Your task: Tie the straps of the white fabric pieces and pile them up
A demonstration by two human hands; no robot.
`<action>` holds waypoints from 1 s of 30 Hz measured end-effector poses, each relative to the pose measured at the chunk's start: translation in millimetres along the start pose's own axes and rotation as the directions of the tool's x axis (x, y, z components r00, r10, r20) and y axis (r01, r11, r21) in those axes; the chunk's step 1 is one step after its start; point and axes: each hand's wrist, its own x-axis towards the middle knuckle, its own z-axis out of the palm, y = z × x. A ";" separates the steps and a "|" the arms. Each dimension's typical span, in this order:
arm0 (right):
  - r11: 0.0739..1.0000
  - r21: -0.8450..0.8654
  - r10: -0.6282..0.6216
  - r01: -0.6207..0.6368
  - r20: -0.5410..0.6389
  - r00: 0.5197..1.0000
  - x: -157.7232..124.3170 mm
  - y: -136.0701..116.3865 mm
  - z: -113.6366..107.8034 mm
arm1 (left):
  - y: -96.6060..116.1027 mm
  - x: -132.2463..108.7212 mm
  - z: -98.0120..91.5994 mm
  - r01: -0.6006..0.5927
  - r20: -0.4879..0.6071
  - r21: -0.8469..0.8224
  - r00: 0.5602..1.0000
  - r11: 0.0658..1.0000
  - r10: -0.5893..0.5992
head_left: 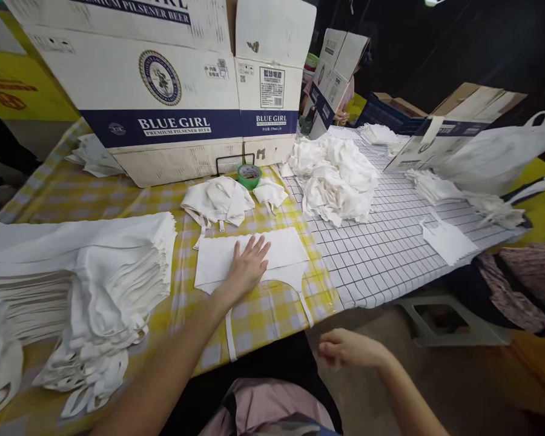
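A white strap top [281,248] lies flat on the yellow checked tablecloth, its thin straps trailing towards the table's front edge. My left hand [249,265] rests flat on it with the fingers spread. Off the table's edge, to the right, my right hand [352,349] hangs in the air with curled fingers; whether anything is inside them is hidden. Just behind the top sit a crumpled white garment [220,200] and a smaller white piece [270,192]. To the left is a thick stack of folded white tops [131,248], straps hanging forward.
A large beer carton [181,91] stands at the back, with a roll of green tape [249,175] before it. A heap of white garments [336,175] lies on the grid-patterned cloth [358,260]. Another person's sleeve [518,284] is at the right, near a single white top [449,239].
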 end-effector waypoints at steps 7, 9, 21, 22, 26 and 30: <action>0.781 0.539 0.059 0.316 -0.568 0.821 50.0 27.8 97.9 | 43.8 41.6 34.8 -0.273 0.127 -0.094 0.951 0.958 0.283; 0.761 0.543 0.090 0.354 -0.629 0.772 55.4 27.0 104.8 | 45.5 41.1 41.7 -0.272 0.129 -0.087 0.951 0.958 0.281; 0.589 0.651 0.082 0.479 -0.638 0.766 52.0 14.8 110.2 | 40.9 39.2 46.3 -0.294 0.138 -0.097 0.942 0.951 0.305; 0.555 0.665 0.072 0.500 -0.637 0.768 48.2 13.5 112.2 | 40.9 39.5 46.9 -0.293 0.144 -0.096 0.942 0.951 0.304; 0.433 0.677 0.047 0.595 -0.676 0.735 36.1 7.7 112.1 | 41.1 40.3 47.2 -0.277 0.167 -0.089 0.943 0.957 0.288; 0.378 0.725 0.036 0.576 -0.633 0.773 36.7 4.1 108.8 | 41.3 40.3 45.4 -0.275 0.173 -0.088 0.942 0.957 0.287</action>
